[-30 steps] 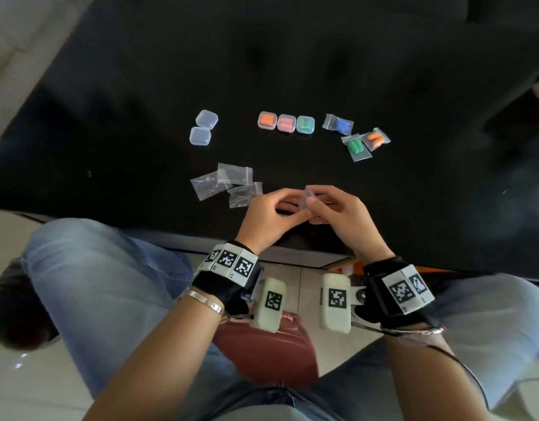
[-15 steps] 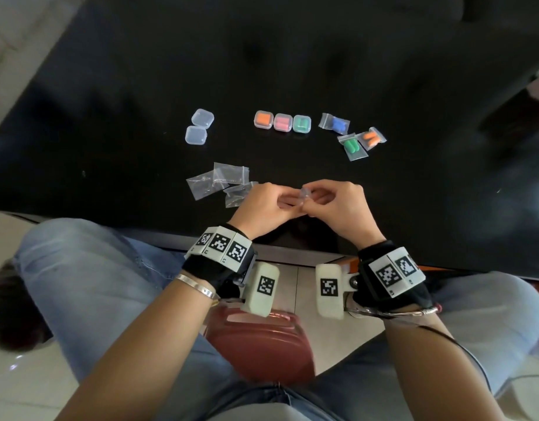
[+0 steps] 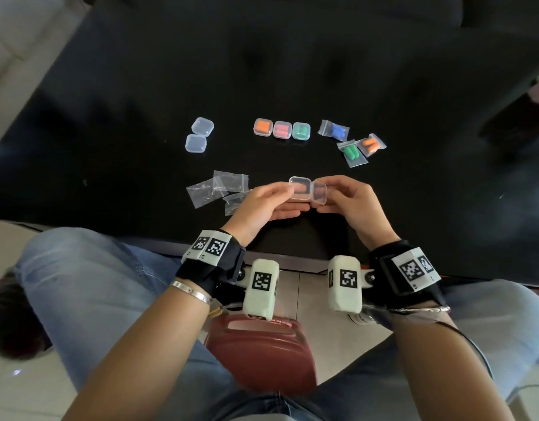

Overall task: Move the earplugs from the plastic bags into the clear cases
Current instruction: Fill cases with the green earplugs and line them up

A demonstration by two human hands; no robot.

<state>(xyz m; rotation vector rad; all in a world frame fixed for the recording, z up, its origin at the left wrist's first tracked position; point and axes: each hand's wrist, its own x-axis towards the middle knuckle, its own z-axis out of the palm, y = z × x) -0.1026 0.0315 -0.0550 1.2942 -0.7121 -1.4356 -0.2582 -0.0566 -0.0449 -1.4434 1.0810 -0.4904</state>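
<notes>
Both hands hold one clear case point(image 3: 306, 190), opened flat with its lid swung to the right, just above the table's near edge. My left hand point(image 3: 262, 205) grips the base half, my right hand point(image 3: 350, 202) the lid half. Nothing shows inside it. Three filled cases stand in a row further back: orange point(image 3: 263, 127), pink point(image 3: 282, 130), green point(image 3: 301, 131). Two closed clear cases point(image 3: 199, 135) sit at the left. Bags with blue earplugs point(image 3: 335, 131), green earplugs point(image 3: 352, 153) and orange earplugs point(image 3: 371, 144) lie at the right.
Several empty plastic bags point(image 3: 219, 186) lie left of my left hand. The black table point(image 3: 140, 86) stretches far back. A dark red case point(image 3: 262, 350) rests between my knees below the table edge.
The case was pinched closed between my fingertips; now it is spread open, lid to the right, and my hands have moved slightly apart.
</notes>
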